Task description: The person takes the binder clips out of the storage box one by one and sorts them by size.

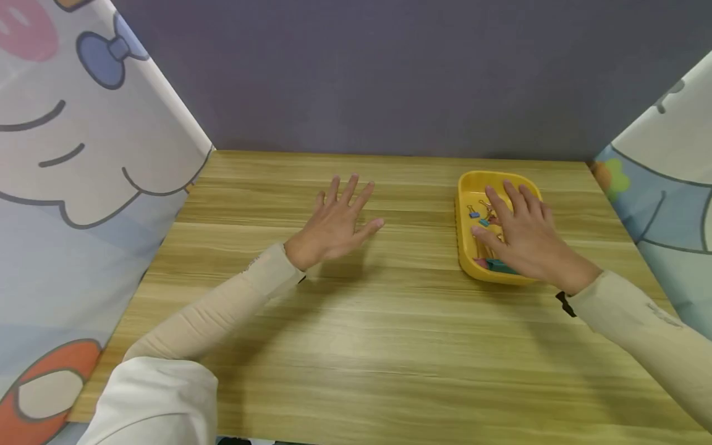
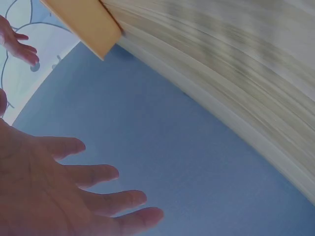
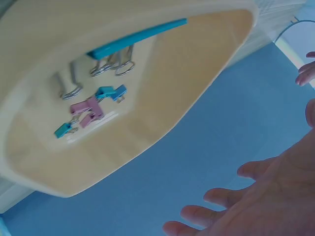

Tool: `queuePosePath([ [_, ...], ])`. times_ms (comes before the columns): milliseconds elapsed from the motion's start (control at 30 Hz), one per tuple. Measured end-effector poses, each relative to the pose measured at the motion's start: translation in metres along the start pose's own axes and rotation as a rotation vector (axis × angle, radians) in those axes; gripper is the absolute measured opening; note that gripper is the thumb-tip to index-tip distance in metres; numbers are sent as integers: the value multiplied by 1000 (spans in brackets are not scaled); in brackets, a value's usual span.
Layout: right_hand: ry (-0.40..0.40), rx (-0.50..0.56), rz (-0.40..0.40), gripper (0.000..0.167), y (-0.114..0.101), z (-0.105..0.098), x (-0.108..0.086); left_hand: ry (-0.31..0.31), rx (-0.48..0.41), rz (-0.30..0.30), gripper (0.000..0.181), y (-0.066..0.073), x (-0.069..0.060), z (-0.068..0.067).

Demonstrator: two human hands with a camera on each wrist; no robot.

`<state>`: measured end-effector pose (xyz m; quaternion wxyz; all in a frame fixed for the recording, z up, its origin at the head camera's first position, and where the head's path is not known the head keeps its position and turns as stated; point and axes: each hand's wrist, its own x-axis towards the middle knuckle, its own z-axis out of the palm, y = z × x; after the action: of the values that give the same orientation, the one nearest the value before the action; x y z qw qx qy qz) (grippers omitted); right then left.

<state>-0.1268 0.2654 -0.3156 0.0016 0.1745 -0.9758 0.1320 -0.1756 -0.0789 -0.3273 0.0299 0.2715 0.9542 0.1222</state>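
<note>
Yellow tray (image 1: 473, 186) beneath right hand (image 1: 527, 240), left hand (image 1: 336, 226) above table (image 1: 400, 346), both spread wide, holding nothing

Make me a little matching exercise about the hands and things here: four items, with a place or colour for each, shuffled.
1. Left hand
2. Right hand
3. Tray
4. Small binder clips

A. Lying inside a container
B. Seen over the tray in the head view
C. Yellow, standing on the wooden table
D. Fingers spread, left of the tray in the head view

Pairs: 1-D, 2-B, 3-C, 4-A
</note>
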Motion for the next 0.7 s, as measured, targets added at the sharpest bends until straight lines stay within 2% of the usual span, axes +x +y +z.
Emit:
queuePosePath([
  [467,-2,41,45,72,17,-4,-17,36,-21,74,80,12,6,4],
  [700,-42,55,70,70,27,-6,-24,68,-30,130,76,23,10,5],
])
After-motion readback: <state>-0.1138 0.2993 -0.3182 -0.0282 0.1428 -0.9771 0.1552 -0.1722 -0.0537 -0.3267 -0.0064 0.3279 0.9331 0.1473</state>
